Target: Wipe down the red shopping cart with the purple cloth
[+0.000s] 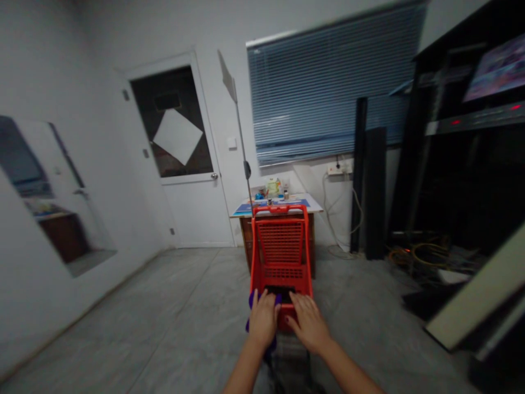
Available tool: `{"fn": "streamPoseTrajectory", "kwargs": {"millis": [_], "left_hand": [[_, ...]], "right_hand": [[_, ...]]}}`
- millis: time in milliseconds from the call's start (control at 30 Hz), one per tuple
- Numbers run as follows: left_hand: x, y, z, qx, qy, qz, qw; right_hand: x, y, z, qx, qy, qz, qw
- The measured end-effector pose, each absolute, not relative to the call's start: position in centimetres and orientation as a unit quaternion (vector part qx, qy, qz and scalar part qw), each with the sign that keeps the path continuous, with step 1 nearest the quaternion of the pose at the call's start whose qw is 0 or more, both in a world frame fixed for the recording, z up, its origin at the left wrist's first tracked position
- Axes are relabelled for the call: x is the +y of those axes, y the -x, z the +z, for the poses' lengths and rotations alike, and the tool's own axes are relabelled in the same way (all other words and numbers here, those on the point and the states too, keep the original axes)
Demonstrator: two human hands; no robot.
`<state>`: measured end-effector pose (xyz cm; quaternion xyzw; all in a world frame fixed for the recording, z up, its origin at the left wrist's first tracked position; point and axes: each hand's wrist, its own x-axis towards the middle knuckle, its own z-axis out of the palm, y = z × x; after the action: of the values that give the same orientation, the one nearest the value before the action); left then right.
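Observation:
A small red plastic shopping cart (282, 241) stands in front of me, with a slatted basket back and a thin pole carrying a pale flag (226, 76) on its left. My left hand (263, 317) is at the cart's near left edge, closed over something purple and cloth-like (254, 300) that pokes out on both sides of the fingers. At the near right edge, my right hand (308, 320) lies with its fingers stretched out and the thumb apart, nothing visible in it. A dark patch shows inside the cart between the hands. The palms' undersides are hidden.
Behind the cart is a table (314, 203) bearing bottles and small items. A white door (197, 210) is at back left, a mirror (61, 197) on the left wall. Dark tall panels (375, 191), coiled cables (429, 253) and a leaning board (476, 295) occupy the right.

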<state>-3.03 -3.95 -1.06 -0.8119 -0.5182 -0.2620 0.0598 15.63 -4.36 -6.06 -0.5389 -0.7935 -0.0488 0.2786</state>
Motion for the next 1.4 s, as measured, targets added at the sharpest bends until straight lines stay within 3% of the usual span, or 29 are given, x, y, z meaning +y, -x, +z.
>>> {"fn": "streamPoseTrajectory", "kwargs": {"millis": [633,933,1133,1400], "left_hand": [[-3.7,2.7,-1.5,-0.479,0.846,-0.232,0.028],[-2.9,5.6,-2.9,-0.498,0.82,-0.278,0.04],[-1.8,7.7,-2.8,-0.479,0.831,-0.281,0.001],[-0.8,10.2,-2.5,-0.494,0.82,-0.286,-0.045]], "right_hand": [[-4.8,-17.0,-5.9,-0.808,0.517,-0.058,0.275],[-5.2,-16.0,-6.5,-0.785,0.547,-0.072,0.282],[-6.0,-13.0,-6.5,-0.755,0.583,-0.068,0.291],[-7.0,-12.8,-5.8,-0.796,0.529,-0.072,0.286]]}}
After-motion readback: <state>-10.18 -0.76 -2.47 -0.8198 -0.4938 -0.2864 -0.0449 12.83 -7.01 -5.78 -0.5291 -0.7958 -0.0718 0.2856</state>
